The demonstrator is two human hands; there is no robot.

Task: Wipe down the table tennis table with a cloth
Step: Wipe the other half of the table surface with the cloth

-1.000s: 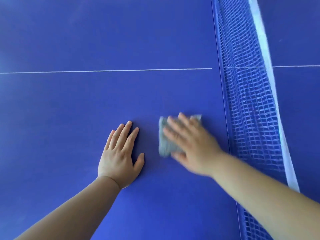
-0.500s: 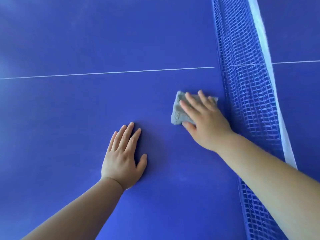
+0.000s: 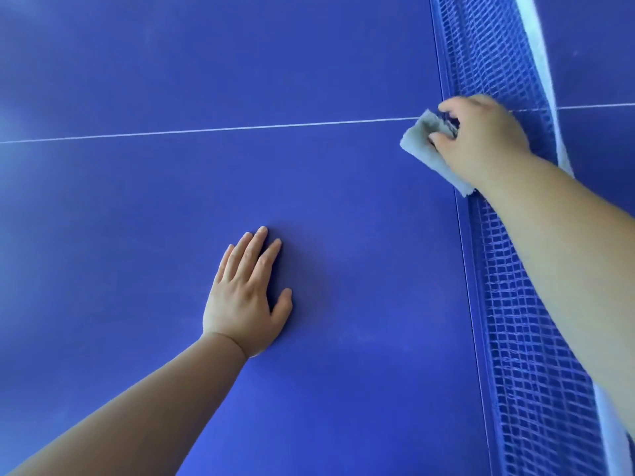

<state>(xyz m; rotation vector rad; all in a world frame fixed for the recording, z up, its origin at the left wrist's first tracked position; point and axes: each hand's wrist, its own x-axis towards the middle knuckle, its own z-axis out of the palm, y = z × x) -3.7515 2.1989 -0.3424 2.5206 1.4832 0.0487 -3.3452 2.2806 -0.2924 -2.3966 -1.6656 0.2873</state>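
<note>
Sliding farther up the blue desk (image 3: 171, 201), the right grip (image 3: 481, 139) is clutching the crumpled grey cloth (image 3: 417, 142); the left grip (image 3: 245, 304) is lying flat, fingers straight.

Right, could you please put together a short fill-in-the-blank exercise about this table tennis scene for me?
1. The right hand grips a grey ___.
2. The left hand lies flat on the ___, holding nothing.
3. The white line runs across the blue surface up to the ___, beside the right hand.

Missing words: cloth; table; net.
</note>
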